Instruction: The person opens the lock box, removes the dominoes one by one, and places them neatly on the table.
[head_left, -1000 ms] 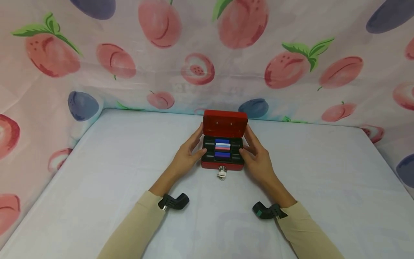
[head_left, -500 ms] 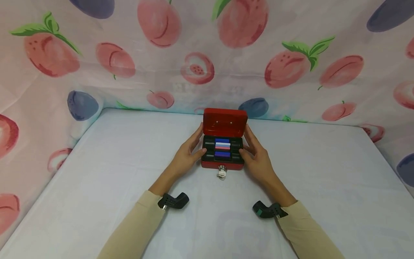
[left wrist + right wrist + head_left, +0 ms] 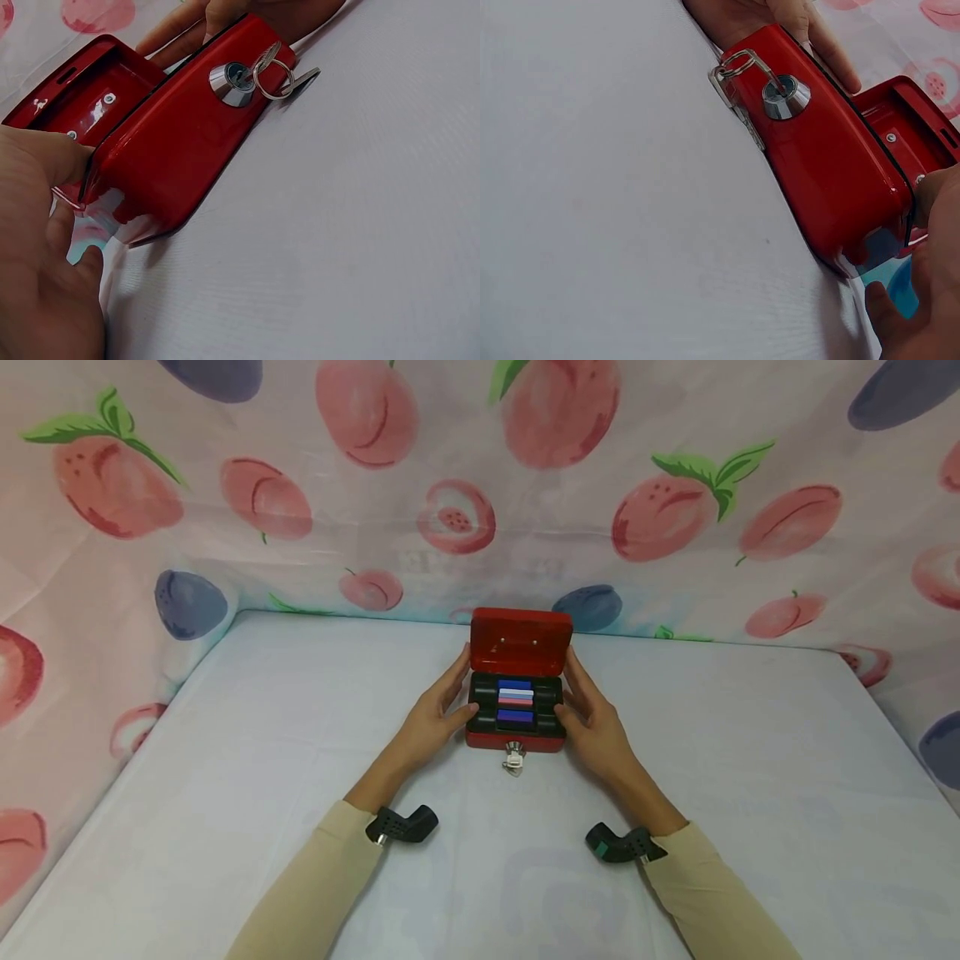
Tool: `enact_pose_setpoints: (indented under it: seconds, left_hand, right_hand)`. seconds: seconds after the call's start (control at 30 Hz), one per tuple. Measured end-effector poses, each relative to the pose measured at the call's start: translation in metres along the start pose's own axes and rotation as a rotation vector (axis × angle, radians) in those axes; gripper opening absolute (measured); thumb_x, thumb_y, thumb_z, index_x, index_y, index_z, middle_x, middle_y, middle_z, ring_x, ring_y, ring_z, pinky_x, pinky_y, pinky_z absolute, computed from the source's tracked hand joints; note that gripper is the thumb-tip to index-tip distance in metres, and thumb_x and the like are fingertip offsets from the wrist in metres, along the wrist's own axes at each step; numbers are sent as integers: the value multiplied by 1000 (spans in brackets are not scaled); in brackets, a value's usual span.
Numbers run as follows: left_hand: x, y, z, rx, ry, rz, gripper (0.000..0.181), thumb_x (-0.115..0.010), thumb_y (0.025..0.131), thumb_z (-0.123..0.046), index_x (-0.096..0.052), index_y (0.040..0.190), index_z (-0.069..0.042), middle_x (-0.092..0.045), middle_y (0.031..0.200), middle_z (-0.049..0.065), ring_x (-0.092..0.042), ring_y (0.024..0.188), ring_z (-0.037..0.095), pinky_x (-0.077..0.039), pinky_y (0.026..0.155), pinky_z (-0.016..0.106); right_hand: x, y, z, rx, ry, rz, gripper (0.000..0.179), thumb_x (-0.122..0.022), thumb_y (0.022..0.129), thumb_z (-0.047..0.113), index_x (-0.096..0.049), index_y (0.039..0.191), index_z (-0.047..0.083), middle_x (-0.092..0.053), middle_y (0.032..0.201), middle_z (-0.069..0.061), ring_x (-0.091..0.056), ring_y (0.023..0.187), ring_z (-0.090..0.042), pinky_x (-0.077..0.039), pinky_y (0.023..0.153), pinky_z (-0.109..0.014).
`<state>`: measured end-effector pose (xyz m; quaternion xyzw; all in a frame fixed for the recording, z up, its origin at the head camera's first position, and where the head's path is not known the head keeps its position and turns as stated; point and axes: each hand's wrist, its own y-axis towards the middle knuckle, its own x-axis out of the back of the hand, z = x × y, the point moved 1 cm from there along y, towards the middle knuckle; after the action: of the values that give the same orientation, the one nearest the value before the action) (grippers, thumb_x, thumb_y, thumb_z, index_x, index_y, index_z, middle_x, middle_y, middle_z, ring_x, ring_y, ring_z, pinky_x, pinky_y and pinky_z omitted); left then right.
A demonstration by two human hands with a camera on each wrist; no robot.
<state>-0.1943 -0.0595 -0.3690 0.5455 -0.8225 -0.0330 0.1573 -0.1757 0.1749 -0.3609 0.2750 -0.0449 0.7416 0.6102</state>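
Observation:
A small red metal cash box (image 3: 490, 741) stands on the white table with its lid (image 3: 521, 639) raised. Inside is a black tray (image 3: 486, 693) holding blue, white and pink strips (image 3: 515, 697) in its middle. From the box's front lock (image 3: 786, 97) hang keys on a ring (image 3: 274, 79). My left hand (image 3: 429, 724) grips the left side, its thumb over the tray edge and its fingers along the wall. On the right side my right hand (image 3: 598, 732) holds the box likewise, thumb at the rim. Parts of the fingers are hidden behind the box.
A white cloth covers the table (image 3: 300, 710). Close behind the box rises a fruit-printed curtain (image 3: 525, 543), which also runs along the left and right sides. A black wrist camera (image 3: 405, 825) sits on the left wrist and another black camera (image 3: 617, 843) on the right.

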Motion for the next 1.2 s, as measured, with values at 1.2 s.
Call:
enact_pose_setpoints:
  seconds: [1.2]
  left_hand:
    - [-1, 7, 38, -145, 151, -7, 69, -54, 95, 0, -14, 152, -2, -6, 159, 14, -8, 145, 25, -21, 112, 51]
  right_hand:
    - [3, 3, -35, -53, -23, 44, 74, -50, 97, 2, -12, 154, 29, -17, 158, 1, -37, 133, -34, -38, 102, -52]
